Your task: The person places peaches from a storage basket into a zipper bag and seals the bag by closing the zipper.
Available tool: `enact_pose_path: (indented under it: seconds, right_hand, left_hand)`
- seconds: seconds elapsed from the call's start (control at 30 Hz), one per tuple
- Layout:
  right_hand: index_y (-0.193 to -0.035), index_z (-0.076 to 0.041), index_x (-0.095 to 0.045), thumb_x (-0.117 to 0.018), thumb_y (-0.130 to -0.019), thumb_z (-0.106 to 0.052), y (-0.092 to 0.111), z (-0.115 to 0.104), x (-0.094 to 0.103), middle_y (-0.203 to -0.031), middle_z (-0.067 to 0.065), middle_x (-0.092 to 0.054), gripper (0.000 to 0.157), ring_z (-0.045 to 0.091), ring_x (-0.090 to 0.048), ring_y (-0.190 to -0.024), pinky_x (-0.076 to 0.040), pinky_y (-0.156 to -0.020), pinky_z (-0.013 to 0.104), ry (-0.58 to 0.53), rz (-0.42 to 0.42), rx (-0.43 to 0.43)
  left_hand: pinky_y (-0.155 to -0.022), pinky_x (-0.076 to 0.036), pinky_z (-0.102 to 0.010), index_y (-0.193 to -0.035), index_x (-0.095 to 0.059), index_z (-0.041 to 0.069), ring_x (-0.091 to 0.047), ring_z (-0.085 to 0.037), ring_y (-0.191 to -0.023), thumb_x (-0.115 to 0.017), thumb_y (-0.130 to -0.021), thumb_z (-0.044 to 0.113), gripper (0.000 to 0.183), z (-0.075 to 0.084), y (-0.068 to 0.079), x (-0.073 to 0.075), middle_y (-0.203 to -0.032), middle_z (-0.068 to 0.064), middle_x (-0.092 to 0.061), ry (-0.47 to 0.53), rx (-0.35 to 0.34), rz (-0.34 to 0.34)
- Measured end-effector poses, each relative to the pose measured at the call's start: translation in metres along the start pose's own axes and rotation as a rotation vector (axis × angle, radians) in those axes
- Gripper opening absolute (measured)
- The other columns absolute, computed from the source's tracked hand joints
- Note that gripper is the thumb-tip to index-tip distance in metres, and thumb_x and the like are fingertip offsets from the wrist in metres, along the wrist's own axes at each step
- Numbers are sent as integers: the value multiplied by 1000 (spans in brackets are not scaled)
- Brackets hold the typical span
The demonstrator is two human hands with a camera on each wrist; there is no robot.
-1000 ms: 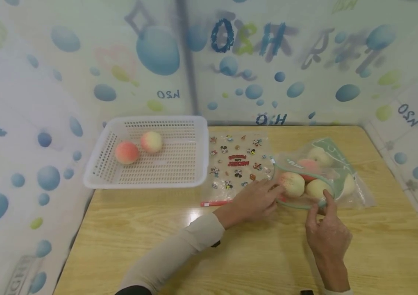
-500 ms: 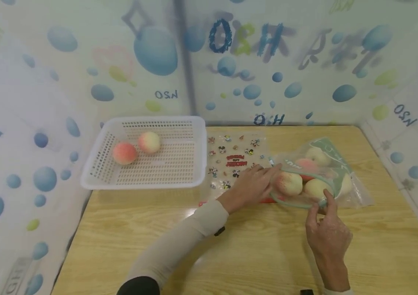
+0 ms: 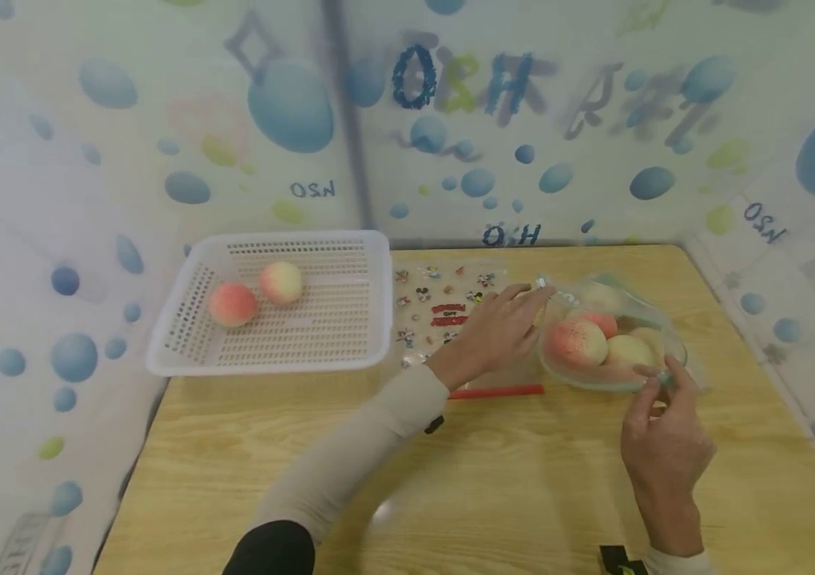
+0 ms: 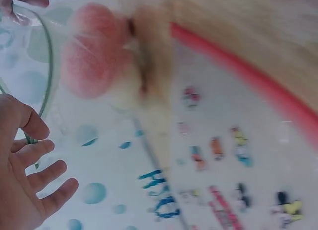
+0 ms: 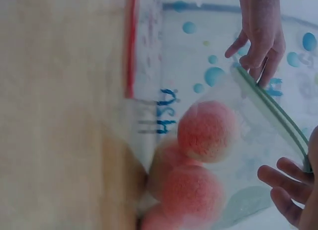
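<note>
A clear zip bag with a green zip edge holds several peaches at the right of the table. My left hand pinches the left end of that edge between thumb and index finger; its other fingers spread apart in the left wrist view. At the opposite end my right hand pinches the edge by the thumb and a finger. The bag's mouth stands raised, with the peaches below it in the right wrist view. Under my left arm, partly covered, lies a flat cartoon-print bag with a red slider strip.
A white perforated basket stands at the back left. Inside it lie a redder peach and a paler peach. The wooden table meets patterned walls at the back and sides.
My left hand has gone from the bag's near left side to the zip's far left end. Both hands have raised the bag's mouth, and the peaches in it have shifted.
</note>
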State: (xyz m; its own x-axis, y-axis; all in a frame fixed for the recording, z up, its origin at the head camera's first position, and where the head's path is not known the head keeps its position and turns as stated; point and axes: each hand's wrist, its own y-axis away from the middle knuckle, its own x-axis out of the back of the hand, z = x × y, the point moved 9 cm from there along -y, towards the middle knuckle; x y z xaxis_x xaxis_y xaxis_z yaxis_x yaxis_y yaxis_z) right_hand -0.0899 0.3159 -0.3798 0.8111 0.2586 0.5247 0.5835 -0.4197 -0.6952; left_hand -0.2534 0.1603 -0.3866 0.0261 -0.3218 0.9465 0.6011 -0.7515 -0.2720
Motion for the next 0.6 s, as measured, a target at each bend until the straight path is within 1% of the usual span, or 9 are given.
enact_pose_path:
  seconds: [0.03,0.1,0.17,0.23,0.3,0.4,0.5,0.53,0.6]
  right_hand:
    - [-132,0,-61,-49,-101,-15,-3,2,4,-96,18,-75,36,33,-67,-55,-30,-45,10,8,21,-23]
    - [-132,-1,-62,-49,-100,-15,-9,4,12,-98,16,-75,37,11,-64,-56,-30,-51,6,1,60,-50]
    - [-131,-1,-62,-49,-100,-14,-14,6,20,-99,15,-75,37,-12,-54,-62,-29,-57,2,-5,102,-61]
    - [-131,-1,-63,-48,-100,-14,-18,8,27,-100,15,-75,37,-27,-40,-71,-28,-62,-1,-16,129,-68]
    - [-128,1,-63,-47,-99,-14,-23,8,34,-99,13,-76,36,-31,-37,-73,-29,-65,-1,-35,152,-65]
    - [-124,1,-64,-47,-100,-14,-32,8,42,-94,11,-76,33,-28,-42,-72,-32,-65,1,-76,184,-79]
    - [-123,-4,-61,-47,-100,-14,-40,8,51,-90,11,-76,30,-26,-45,-70,-34,-65,2,-89,213,-95]
    - [-122,-5,-60,-46,-100,-14,-43,8,54,-89,9,-75,28,-26,-45,-69,-34,-66,2,-88,219,-101]
    - [-124,-8,-58,-44,-100,-14,-47,9,62,-86,-3,-74,28,-26,-41,-66,-32,-63,1,-63,220,-116]
  left_hand:
    - [-95,-52,-41,-155,-40,11,-47,-23,-138,-52,-102,20,54,1,-2,5,-135,-5,-64,18,-3,14]
    - [-96,-52,-39,-153,-41,10,-47,-23,-137,-53,-101,17,54,2,-3,15,-126,-5,-69,43,-9,32]
    - [-98,-51,-37,-152,-44,10,-49,-23,-136,-54,-101,16,52,4,-4,25,-121,-5,-71,43,-14,48]
    - [-100,-50,-37,-150,-48,11,-51,-22,-133,-56,-101,16,49,4,-3,33,-120,-4,-72,16,-10,67]
    - [-100,-50,-36,-147,-53,12,-53,-21,-130,-57,-101,18,46,6,-1,43,-120,-2,-72,-44,-12,98]
    - [-95,-52,-36,-141,-60,14,-57,-19,-124,-56,-102,21,41,9,1,58,-115,1,-74,-128,-19,155]
    - [-90,-54,-35,-136,-65,14,-61,-19,-118,-56,-101,22,36,14,3,73,-111,2,-75,-174,-38,216]
    - [-88,-55,-34,-133,-66,15,-62,-18,-116,-56,-101,21,34,16,4,78,-110,3,-75,-195,-48,242]
    - [-84,-56,-34,-126,-70,15,-65,-18,-108,-56,-100,20,30,22,7,88,-105,4,-76,-251,-77,315]
